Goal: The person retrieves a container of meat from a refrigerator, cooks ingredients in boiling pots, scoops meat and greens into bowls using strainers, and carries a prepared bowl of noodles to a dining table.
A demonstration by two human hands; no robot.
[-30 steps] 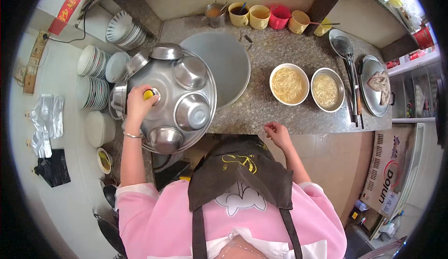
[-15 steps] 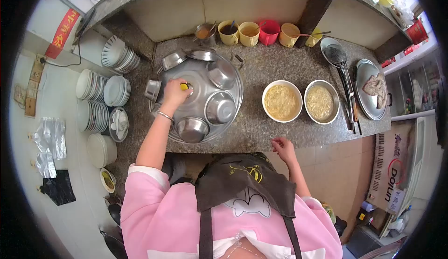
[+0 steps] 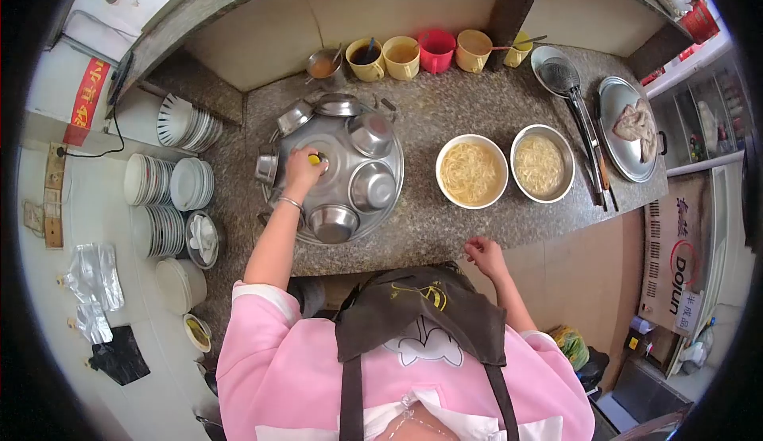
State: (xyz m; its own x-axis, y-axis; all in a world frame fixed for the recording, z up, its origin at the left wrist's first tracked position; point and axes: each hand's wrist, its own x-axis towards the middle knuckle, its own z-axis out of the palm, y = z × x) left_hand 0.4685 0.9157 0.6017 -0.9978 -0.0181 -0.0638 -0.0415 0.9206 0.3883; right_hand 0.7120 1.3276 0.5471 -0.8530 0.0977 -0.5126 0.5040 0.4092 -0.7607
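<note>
On the left of the counter is a large round metal pan [image 3: 324,129] with several steel bowls [image 3: 372,186] set around its top. My left hand [image 3: 303,174] reaches over it with the fingers closed around a small yellow knob-like piece [image 3: 315,159] near the middle. My fingers partly hide that piece, so its exact kind is unclear. My right hand [image 3: 486,258] hangs by the counter's front edge, fingers loosely curled, with nothing seen in it. Nearest to it are a white bowl of noodles [image 3: 471,172] and a metal-looking bowl of noodles [image 3: 544,164].
Yellow and red cups [image 3: 401,58] line the back wall beside a metal cup [image 3: 325,65]. Strainers with long handles [image 3: 584,119] lie at the right, near a metal lid [image 3: 628,135] with a cloth [image 3: 636,121]. Stacked plates [image 3: 151,180] stand at the far left.
The view has shifted slightly, so the counter things appear a little further left. My left hand stays closed on the yellow piece. My right hand remains by the counter edge.
</note>
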